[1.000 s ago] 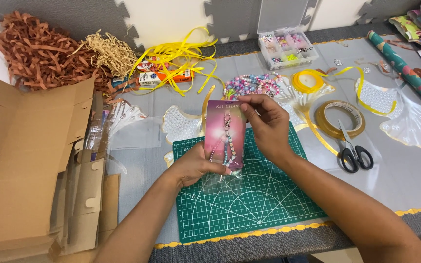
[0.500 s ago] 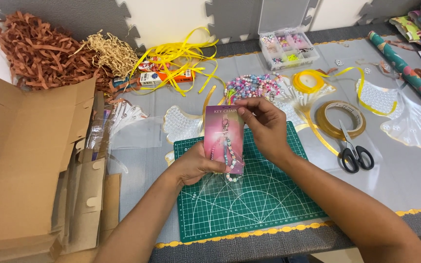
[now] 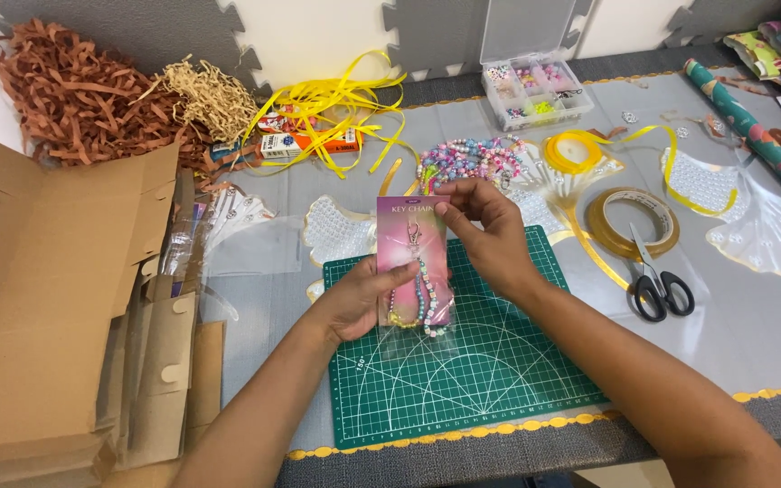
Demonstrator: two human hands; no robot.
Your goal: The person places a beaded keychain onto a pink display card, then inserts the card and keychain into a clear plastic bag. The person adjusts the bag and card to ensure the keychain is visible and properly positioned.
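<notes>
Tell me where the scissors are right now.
In the head view, the scissors lie on the table to the right of the green cutting mat, just below the tape roll.

A grey surface (image 3: 770,334) with a scalloped yellow trim (image 3: 770,394) fills the view; grey and cream interlocking foam tiles (image 3: 318,36) line the far edge; the light is soft and even.

A green gridded cutting mat (image 3: 499,380) lies on the grey bench (image 3: 770,334); black-handled scissors (image 3: 657,287) rest beside a roll of clear tape (image 3: 633,222); flattened brown cardboard boxes (image 3: 47,298) sit left, below brown shredded paper (image 3: 74,99); a clear compartmented bead box (image 3: 535,90) stands behind.
</notes>
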